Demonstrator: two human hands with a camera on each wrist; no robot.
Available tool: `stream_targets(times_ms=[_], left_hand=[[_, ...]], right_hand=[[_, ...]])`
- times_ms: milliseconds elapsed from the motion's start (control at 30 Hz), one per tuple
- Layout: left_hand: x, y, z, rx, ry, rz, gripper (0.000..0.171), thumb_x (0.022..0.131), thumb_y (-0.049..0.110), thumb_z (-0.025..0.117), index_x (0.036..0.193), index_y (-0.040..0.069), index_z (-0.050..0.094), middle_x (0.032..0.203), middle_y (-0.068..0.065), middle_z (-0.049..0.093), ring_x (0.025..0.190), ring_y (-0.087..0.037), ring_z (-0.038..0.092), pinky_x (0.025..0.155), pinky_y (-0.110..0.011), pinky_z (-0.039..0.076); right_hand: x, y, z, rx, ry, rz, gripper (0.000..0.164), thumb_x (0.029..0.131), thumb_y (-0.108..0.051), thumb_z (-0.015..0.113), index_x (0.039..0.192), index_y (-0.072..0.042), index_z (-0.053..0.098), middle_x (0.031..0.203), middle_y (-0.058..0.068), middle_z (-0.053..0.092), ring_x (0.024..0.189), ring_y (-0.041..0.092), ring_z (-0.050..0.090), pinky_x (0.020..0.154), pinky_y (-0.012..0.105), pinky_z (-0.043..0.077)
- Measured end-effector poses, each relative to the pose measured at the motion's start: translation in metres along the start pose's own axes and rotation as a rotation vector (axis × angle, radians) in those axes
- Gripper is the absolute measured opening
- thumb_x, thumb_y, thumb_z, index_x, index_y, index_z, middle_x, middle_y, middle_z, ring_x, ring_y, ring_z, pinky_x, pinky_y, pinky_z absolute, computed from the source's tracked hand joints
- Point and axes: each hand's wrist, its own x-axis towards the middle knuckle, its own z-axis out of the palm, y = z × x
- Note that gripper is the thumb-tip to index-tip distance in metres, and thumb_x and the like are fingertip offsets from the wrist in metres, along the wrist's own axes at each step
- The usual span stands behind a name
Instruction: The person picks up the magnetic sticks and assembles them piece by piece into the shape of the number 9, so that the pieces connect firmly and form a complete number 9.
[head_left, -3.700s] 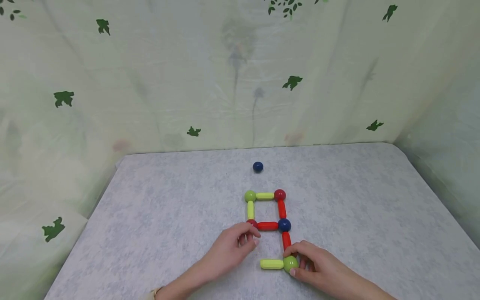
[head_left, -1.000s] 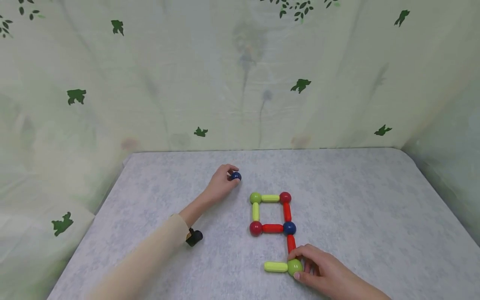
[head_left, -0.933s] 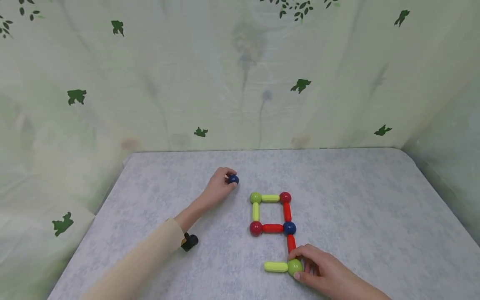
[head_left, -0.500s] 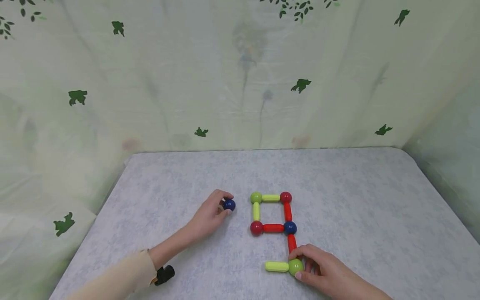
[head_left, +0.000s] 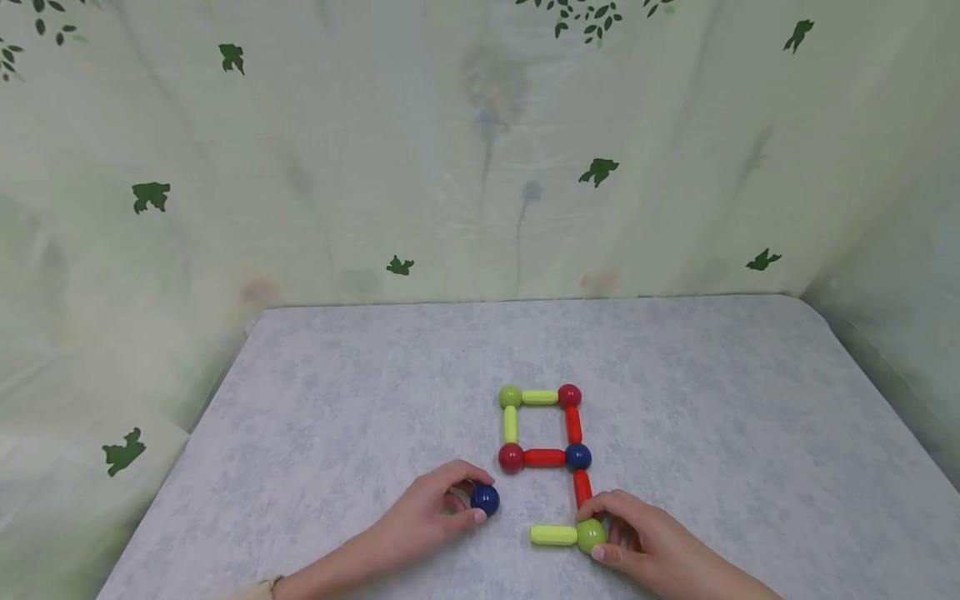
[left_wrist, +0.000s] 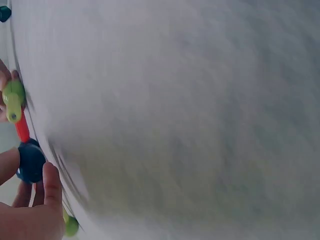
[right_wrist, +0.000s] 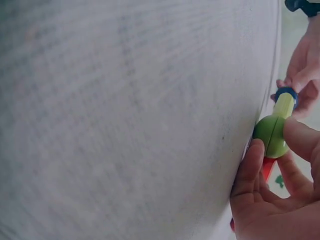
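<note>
My left hand (head_left: 431, 512) pinches a dark blue ball (head_left: 485, 500) between thumb and fingers, just left of the free end of a yellow-green rod (head_left: 553, 535). That rod joins a green ball (head_left: 592, 535), which my right hand (head_left: 637, 537) grips from the right. From the green ball a red rod (head_left: 582, 490) runs up to another blue ball (head_left: 578, 457), the lower right corner of a square. Seen from the left wrist, thumb and fingers sit around the held blue ball (left_wrist: 31, 162). The right wrist view shows fingers around the green ball (right_wrist: 271, 135).
The square's other corners are a red ball (head_left: 511, 457), a green ball (head_left: 510, 397) and a red ball (head_left: 569, 396), linked by red and yellow-green rods. All lies on a grey mottled tabletop (head_left: 360, 375). A pale curtain (head_left: 337, 167) with leaf prints hangs behind.
The left hand took the loose blue ball from the far part of the table and brought it toward me, beside the yellow-green rod. The right hand has stayed on the green ball.
</note>
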Motion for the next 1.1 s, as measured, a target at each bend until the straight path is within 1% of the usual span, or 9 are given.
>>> stream_targets(times_ms=[100, 167, 300, 400, 600, 800, 1000, 1100], left_hand=[[-0.002, 0.005, 0.009, -0.024, -0.035, -0.035, 0.030, 0.087, 0.018, 0.075, 0.115, 0.017, 0.064, 0.097, 0.006, 0.061, 0.081, -0.011, 0.058, 0.071, -0.024, 0.049], [-0.002, 0.006, 0.014, -0.050, -0.049, -0.067, 0.029, 0.086, 0.019, 0.077, 0.112, 0.019, 0.064, 0.093, 0.005, 0.061, 0.075, -0.011, 0.057, 0.067, -0.024, 0.048], [-0.002, 0.007, 0.022, -0.082, -0.052, -0.113, 0.027, 0.084, 0.020, 0.078, 0.108, 0.024, 0.066, 0.091, 0.004, 0.061, 0.074, -0.013, 0.056, 0.065, -0.024, 0.046], [-0.003, 0.007, 0.026, -0.100, -0.047, -0.136, 0.026, 0.085, 0.022, 0.078, 0.108, 0.026, 0.066, 0.091, 0.004, 0.061, 0.072, -0.013, 0.055, 0.063, -0.023, 0.045], [-0.003, 0.006, 0.031, -0.116, -0.033, -0.142, 0.026, 0.085, 0.023, 0.078, 0.109, 0.027, 0.067, 0.090, 0.004, 0.060, 0.069, -0.012, 0.053, 0.060, -0.022, 0.042], [-0.003, 0.006, 0.031, -0.114, -0.042, -0.152, 0.027, 0.085, 0.024, 0.078, 0.108, 0.028, 0.067, 0.091, 0.003, 0.061, 0.071, -0.014, 0.053, 0.061, -0.022, 0.043], [-0.001, 0.005, 0.030, -0.098, -0.049, -0.128, 0.026, 0.085, 0.026, 0.078, 0.108, 0.027, 0.067, 0.090, 0.004, 0.061, 0.070, -0.012, 0.053, 0.061, -0.022, 0.043], [-0.002, 0.005, 0.030, -0.089, -0.046, -0.131, 0.026, 0.085, 0.026, 0.078, 0.108, 0.028, 0.067, 0.090, 0.005, 0.061, 0.068, -0.011, 0.052, 0.060, -0.022, 0.042]], right_hand=[[0.002, -0.001, 0.000, 0.001, 0.004, 0.028, 0.034, 0.091, -0.034, 0.071, 0.121, -0.023, 0.060, 0.094, 0.001, 0.056, 0.081, 0.019, 0.054, 0.065, 0.025, 0.047], [0.003, -0.003, 0.001, 0.001, 0.005, 0.030, 0.034, 0.091, -0.034, 0.071, 0.121, -0.023, 0.061, 0.094, 0.001, 0.056, 0.081, 0.020, 0.054, 0.066, 0.025, 0.048], [0.005, -0.005, 0.002, -0.008, 0.009, 0.028, 0.033, 0.091, -0.034, 0.071, 0.120, -0.024, 0.061, 0.092, 0.000, 0.056, 0.080, 0.019, 0.054, 0.065, 0.025, 0.048], [0.005, -0.005, 0.002, -0.013, 0.009, 0.031, 0.033, 0.090, -0.035, 0.071, 0.120, -0.025, 0.061, 0.092, 0.000, 0.056, 0.080, 0.019, 0.054, 0.064, 0.025, 0.047], [0.004, -0.007, 0.002, -0.042, 0.011, 0.019, 0.030, 0.091, -0.037, 0.070, 0.119, -0.027, 0.062, 0.091, -0.001, 0.057, 0.080, 0.018, 0.054, 0.064, 0.025, 0.047], [0.003, -0.006, 0.000, -0.063, 0.004, -0.002, 0.029, 0.092, -0.038, 0.068, 0.119, -0.028, 0.062, 0.091, -0.002, 0.057, 0.079, 0.016, 0.054, 0.064, 0.026, 0.047], [0.005, -0.006, -0.001, -0.084, -0.001, 0.012, 0.029, 0.092, -0.038, 0.069, 0.118, -0.029, 0.062, 0.092, -0.003, 0.057, 0.077, 0.015, 0.055, 0.063, 0.026, 0.047], [0.005, -0.006, -0.001, -0.093, -0.001, 0.023, 0.030, 0.091, -0.039, 0.069, 0.118, -0.028, 0.062, 0.092, -0.004, 0.058, 0.077, 0.015, 0.055, 0.064, 0.026, 0.048]])
